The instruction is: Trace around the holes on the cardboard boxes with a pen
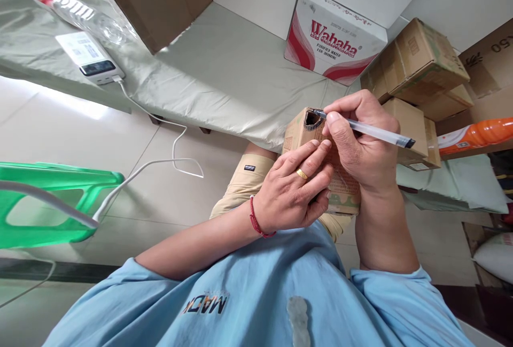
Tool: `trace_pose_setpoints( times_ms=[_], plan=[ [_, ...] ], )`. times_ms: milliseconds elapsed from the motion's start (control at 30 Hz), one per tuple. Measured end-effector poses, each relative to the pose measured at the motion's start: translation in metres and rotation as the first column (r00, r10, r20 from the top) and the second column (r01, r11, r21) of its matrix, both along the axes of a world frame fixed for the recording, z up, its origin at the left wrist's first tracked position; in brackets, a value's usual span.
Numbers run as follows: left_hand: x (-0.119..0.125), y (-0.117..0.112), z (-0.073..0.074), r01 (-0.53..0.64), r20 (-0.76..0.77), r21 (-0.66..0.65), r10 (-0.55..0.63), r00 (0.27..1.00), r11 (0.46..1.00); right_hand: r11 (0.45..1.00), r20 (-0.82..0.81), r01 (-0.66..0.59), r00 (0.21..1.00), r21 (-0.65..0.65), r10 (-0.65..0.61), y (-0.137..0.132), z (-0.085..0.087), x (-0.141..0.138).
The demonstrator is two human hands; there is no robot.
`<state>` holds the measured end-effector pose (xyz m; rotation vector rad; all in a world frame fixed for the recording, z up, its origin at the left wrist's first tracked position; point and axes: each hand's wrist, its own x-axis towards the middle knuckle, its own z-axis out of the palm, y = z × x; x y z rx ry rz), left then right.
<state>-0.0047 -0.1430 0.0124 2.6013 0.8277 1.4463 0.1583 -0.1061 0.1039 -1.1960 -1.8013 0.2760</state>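
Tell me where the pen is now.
Head view, right of centre: the pen is in the right hand, its tip at the small carton that the left hand holds.

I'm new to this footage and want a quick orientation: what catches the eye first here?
At centre, the left hand grips a small cardboard box while the right hand holds a pen to its top corner. Behind, a red-and-white Wahaha carton stands on the grey-green sheet.

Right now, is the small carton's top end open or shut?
Open: a dark hole shows at the top end of the carton, where the pen points.
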Motion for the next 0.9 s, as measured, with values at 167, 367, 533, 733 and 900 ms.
trace_pose_setpoints(
  times_ms=[167,367,533,733,900],
  plan=[
    [0.0006,0.0001,-0.0008,0.005,0.003,-0.002,-0.005,1.000,1.000,1.000,0.021,0.009,1.000,-0.007,-0.008,-0.0007,0.0008,0.0000],
    [0.0018,0.0000,-0.0009,0.017,0.014,-0.005,-0.017,1.000,1.000,0.997,0.009,0.070,0.998,-0.046,-0.069,-0.0023,0.0013,0.0002],
    [0.0014,-0.0008,-0.0001,0.007,0.000,-0.016,-0.007,1.000,1.000,0.996,-0.010,0.083,0.997,-0.033,-0.083,-0.0025,0.0009,0.0011],
    [0.0004,-0.0020,0.0007,0.016,-0.001,-0.019,-0.016,1.000,1.000,0.993,-0.024,0.117,0.993,0.020,-0.116,-0.0037,0.0021,0.0006],
    [-0.0001,-0.0020,-0.0005,0.003,-0.010,-0.017,-0.003,1.000,1.000,0.998,-0.039,0.065,0.997,-0.018,-0.066,-0.0039,0.0015,-0.0004]
  ],
)
